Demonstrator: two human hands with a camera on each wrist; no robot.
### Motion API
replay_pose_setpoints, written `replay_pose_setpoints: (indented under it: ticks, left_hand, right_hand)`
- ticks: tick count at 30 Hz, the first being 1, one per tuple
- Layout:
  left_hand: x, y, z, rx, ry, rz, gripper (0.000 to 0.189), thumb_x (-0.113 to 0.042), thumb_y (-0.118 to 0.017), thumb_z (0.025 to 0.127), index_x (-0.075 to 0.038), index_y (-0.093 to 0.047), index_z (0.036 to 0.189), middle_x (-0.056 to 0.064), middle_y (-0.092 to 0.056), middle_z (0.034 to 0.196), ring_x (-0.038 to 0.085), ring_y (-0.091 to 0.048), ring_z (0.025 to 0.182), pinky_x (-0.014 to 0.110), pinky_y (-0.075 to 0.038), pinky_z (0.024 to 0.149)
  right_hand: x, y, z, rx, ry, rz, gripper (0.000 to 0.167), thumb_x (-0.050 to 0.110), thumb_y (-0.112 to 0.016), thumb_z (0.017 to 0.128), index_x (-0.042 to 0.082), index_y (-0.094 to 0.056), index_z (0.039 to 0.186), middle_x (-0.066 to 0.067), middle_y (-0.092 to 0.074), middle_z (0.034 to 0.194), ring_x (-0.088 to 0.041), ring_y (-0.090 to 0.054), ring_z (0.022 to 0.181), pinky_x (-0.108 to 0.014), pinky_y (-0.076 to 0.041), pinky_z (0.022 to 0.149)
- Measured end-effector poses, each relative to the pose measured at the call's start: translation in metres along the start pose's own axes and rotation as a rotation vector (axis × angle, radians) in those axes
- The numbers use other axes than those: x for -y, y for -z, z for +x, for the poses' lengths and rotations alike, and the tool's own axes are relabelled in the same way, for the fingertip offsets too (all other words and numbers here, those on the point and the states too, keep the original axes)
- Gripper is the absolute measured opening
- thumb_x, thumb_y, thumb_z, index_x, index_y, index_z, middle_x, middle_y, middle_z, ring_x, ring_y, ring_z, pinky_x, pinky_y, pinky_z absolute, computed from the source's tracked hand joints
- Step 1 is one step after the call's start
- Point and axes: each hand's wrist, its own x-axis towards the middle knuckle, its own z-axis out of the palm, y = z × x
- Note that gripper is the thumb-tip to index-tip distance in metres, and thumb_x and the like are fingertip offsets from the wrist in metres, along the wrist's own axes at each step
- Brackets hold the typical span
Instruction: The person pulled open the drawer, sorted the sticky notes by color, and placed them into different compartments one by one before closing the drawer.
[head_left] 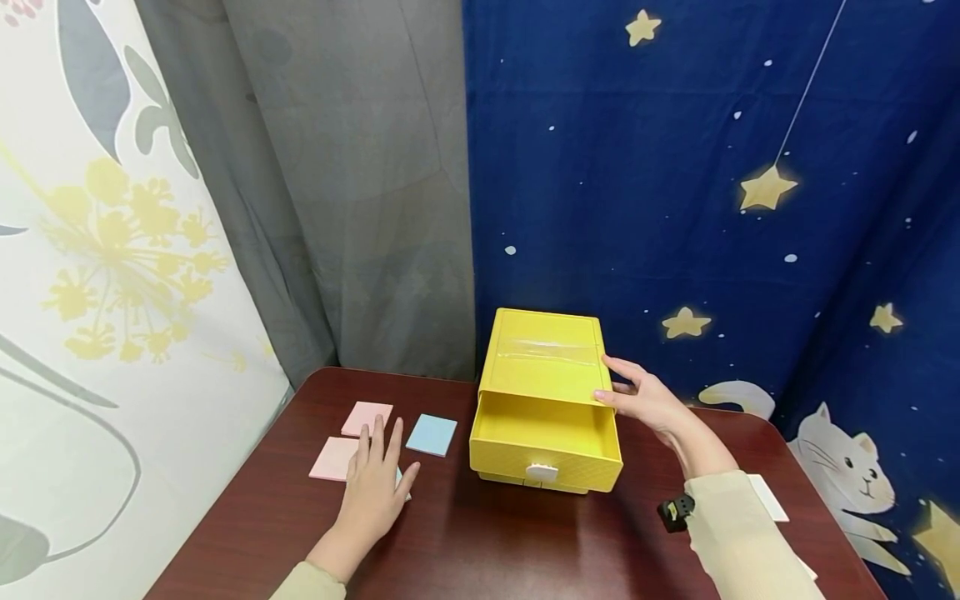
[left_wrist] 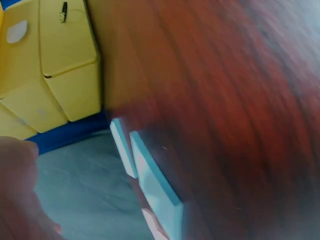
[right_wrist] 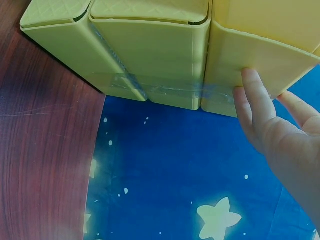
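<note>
Right hand (head_left: 647, 400), fingers extended, touching side of yellow box (head_left: 543, 379), left hand (head_left: 375, 493), fingers spread, near pink pads (head_left: 330, 460)

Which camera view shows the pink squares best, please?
The head view: both pink squares are in sight, partly behind the left hand. The left wrist view shows only a pink sliver; the right wrist, none.

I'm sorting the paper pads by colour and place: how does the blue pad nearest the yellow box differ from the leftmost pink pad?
The blue pad lies close to the yellow box; the pink pad lies farther from it. In the head view, the blue pad shows whole, while the left hand hides part of the pink pad. Both are squarish and lie flat on the table.
</note>
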Motion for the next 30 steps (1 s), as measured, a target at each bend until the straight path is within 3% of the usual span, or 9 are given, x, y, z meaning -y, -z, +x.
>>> replay_pose_setpoints:
  ticks: [8,13,23,30]
  left_hand:
    - [0.019,-0.012,-0.006,0.240,0.111,0.051,0.075,-0.048,-0.051,0.093,-0.012,-0.021,0.151,0.021,-0.013,0.156,0.045,-0.009,0.142,0.068,-0.023,0.102]
    - [0.024,-0.012,-0.008,0.324,0.130,0.047,0.074,-0.052,-0.050,0.092,-0.008,-0.029,0.149,0.024,-0.023,0.152,0.046,-0.015,0.140,0.070,-0.024,0.101]
    - [0.029,-0.006,-0.005,0.340,0.082,0.178,0.074,-0.044,-0.066,0.084,-0.001,-0.043,0.140,0.025,-0.047,0.133,0.043,-0.042,0.123,0.062,-0.040,0.090]
    - [0.033,-0.006,0.000,0.365,0.089,0.245,0.076,-0.043,-0.075,0.076,0.004,-0.052,0.131,0.024,-0.053,0.120,0.040,-0.049,0.108,0.056,-0.046,0.078]
  right_hand:
    - [0.000,0.000,0.001,-0.003,-0.007,-0.009,0.086,0.031,-0.070,0.086,0.017,-0.018,0.152,-0.017,-0.007,0.157,-0.041,-0.033,0.136,-0.050,-0.041,0.101]
    - [0.000,0.000,0.001,-0.007,-0.012,-0.007,0.086,0.031,-0.070,0.085,0.017,-0.018,0.152,-0.016,-0.007,0.157,-0.040,-0.034,0.136,-0.050,-0.041,0.101]
    - [0.001,-0.001,0.001,-0.008,-0.015,-0.007,0.086,0.032,-0.070,0.085,0.017,-0.019,0.152,-0.017,-0.007,0.157,-0.040,-0.033,0.136,-0.050,-0.040,0.102]
    - [0.000,0.000,0.000,-0.013,-0.009,0.003,0.086,0.031,-0.070,0.085,0.017,-0.019,0.152,-0.016,-0.007,0.157,-0.041,-0.033,0.136,-0.050,-0.040,0.102]
